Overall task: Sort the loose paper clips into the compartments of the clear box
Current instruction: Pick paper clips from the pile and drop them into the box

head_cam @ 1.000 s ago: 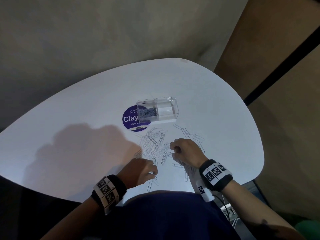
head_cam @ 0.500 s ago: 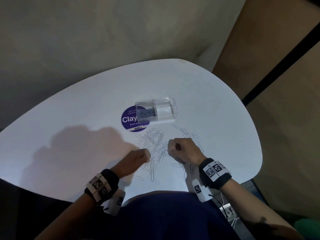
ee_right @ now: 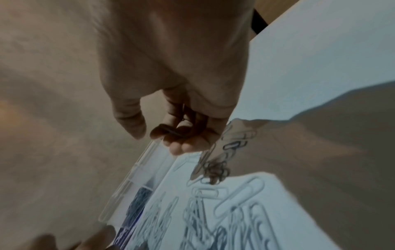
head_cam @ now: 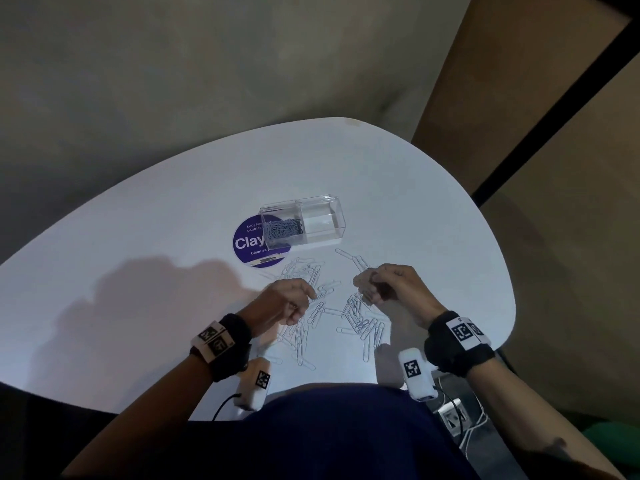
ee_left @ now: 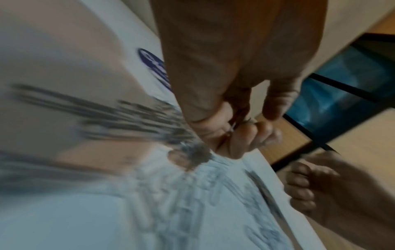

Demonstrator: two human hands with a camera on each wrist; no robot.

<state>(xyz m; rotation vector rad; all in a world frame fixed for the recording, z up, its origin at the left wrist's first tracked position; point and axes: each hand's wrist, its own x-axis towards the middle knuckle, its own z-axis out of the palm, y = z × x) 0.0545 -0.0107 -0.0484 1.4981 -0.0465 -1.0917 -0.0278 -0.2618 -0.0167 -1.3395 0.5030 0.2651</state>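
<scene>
- Already, our right hand (head_cam: 384, 285) was curled round a few clips (ee_right: 171, 131) just above the table (head_cam: 173, 209); a loose hold could have dropped them back among the rest.
- Our left hand (head_cam: 289, 301) pinched something thin at its fingertips (ee_left: 245, 135), seemingly a clip; blur kept us from being sure.
- Loose clips (head_cam: 360, 317) lay tangled between our hands, so one lift could have dragged others along.
- The box (head_cam: 303, 223) stood beyond them, its left compartment filled, its right bare; a hasty drop could have landed in the wrong one.
</scene>
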